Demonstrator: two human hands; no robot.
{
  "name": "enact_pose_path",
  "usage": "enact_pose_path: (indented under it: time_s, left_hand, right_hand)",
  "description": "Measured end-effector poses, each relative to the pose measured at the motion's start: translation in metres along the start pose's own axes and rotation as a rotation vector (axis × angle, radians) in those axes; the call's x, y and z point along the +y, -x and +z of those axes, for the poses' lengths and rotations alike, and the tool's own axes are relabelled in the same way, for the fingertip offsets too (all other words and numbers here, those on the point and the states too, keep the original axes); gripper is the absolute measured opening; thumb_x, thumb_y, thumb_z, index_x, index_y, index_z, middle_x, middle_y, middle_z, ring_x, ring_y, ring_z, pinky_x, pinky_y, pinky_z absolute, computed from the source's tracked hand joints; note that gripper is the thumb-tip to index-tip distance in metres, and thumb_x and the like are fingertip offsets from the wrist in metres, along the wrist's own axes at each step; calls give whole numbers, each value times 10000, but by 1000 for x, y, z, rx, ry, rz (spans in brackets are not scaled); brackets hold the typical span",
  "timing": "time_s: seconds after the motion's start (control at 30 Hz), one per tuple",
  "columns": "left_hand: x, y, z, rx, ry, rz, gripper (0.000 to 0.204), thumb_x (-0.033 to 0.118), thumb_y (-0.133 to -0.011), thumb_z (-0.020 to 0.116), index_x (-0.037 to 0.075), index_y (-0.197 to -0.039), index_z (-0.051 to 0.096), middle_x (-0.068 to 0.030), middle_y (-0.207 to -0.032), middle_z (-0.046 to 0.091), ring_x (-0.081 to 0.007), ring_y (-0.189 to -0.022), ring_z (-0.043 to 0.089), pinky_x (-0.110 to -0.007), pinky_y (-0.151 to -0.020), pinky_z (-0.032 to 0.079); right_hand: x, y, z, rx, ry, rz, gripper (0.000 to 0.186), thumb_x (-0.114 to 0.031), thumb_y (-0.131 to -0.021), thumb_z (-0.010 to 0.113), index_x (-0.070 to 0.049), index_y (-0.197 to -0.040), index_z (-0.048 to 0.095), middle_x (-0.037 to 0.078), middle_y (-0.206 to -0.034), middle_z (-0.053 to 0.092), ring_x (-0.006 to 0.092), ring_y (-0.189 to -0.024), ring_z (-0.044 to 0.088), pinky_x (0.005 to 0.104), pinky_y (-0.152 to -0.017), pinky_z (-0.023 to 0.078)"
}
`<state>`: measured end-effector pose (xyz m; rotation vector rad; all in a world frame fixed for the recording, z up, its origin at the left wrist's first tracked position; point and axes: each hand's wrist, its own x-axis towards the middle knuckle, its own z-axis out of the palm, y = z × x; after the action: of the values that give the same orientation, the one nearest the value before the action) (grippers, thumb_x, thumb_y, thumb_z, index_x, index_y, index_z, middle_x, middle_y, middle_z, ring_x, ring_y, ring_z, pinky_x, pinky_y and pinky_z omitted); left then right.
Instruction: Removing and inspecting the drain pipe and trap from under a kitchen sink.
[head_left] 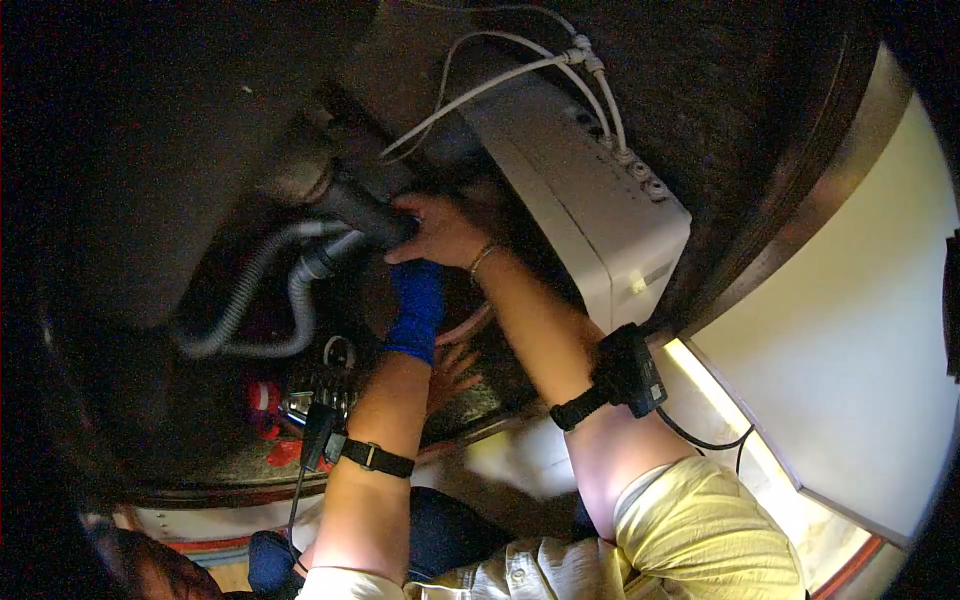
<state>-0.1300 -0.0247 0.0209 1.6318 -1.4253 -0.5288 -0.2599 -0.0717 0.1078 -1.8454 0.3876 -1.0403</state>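
Note:
Under a basin-like cabinet, a dark grey drain pipe (pixel 365 212) slants down from a round fitting (pixel 300 178). My right hand (pixel 440 232) is bare and closed around the lower end of this pipe. Just below it is my left hand (pixel 416 300), covered in blue, apparently a glove. Its fingers are hidden near the pipe and my right hand. Two grey corrugated hoses (pixel 240 285) join the pipe on its left and loop downward. Behind my left forearm another hand (pixel 456 374) shows, fingers spread; its arm is hidden, so whose it is cannot be told.
A white box-shaped unit (pixel 570 190) stands right of my hands, with white tubes (pixel 500 78) running from its top. Metal items and a red object (pixel 264 402) lie at the lower left. A white panel (pixel 840 300) is at the far right. Someone's head shows at lower left.

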Motion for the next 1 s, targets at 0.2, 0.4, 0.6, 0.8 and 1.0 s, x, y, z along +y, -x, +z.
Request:
enact_pose_path:
  time_s: [0.2, 0.4, 0.6, 0.8, 1.0]
  left_hand:
    - [-17, -17, -13, 16, -239, 87, 397, 234, -854, 472, 5, -1178, 450, -147, -1184, 479, -253, -1094, 446, -336, -923, 352]
    - [-34, -6, -1, 37, -527, 177, 393, 232, -863, 455, 8, -1186, 444, -150, -1197, 466, -250, -1105, 433, -333, -934, 342]
    - [-42, -22, -28, 60, -826, 280, 389, 230, -872, 437, 12, -1194, 437, -152, -1211, 453, -247, -1116, 421, -330, -946, 331]
    - [-62, 2, -46, 45, -1098, 349, 385, 228, -882, 420, 15, -1202, 431, -155, -1224, 439, -244, -1127, 408, -327, -957, 321]
    - [109, 20, -68, -775, 820, -262, 416, 259, -798, 567, 18, -1128, 493, -123, -1056, 541, -248, -982, 504, -335, -838, 401]
  right_hand:
    - [-23, 3, 47, 359, 372, -27, 687, -280, -540, 758, 5, -1099, 478, 211, -940, 581, 371, -893, 553, 411, -810, 439]
    - [5, -2, 25, 206, 244, 20, 790, -270, -514, 762, 17, -1159, 408, 223, -978, 567, 376, -914, 545, 402, -827, 432]
    - [9, -11, 12, 4, -19, -40, 908, -251, -510, 767, 14, -1260, 331, 219, -1196, 458, 317, -1128, 423, 345, -954, 331]
    - [13, -1, 18, -2, -407, 7, 815, -296, -620, 702, -13, -1285, 324, 161, -1289, 391, 267, -1199, 360, 328, -993, 282]
    - [47, 23, 11, 281, -757, 609, 506, -244, -783, 520, -36, -1227, 394, 124, -1215, 467, 272, -1095, 463, 345, -913, 374]
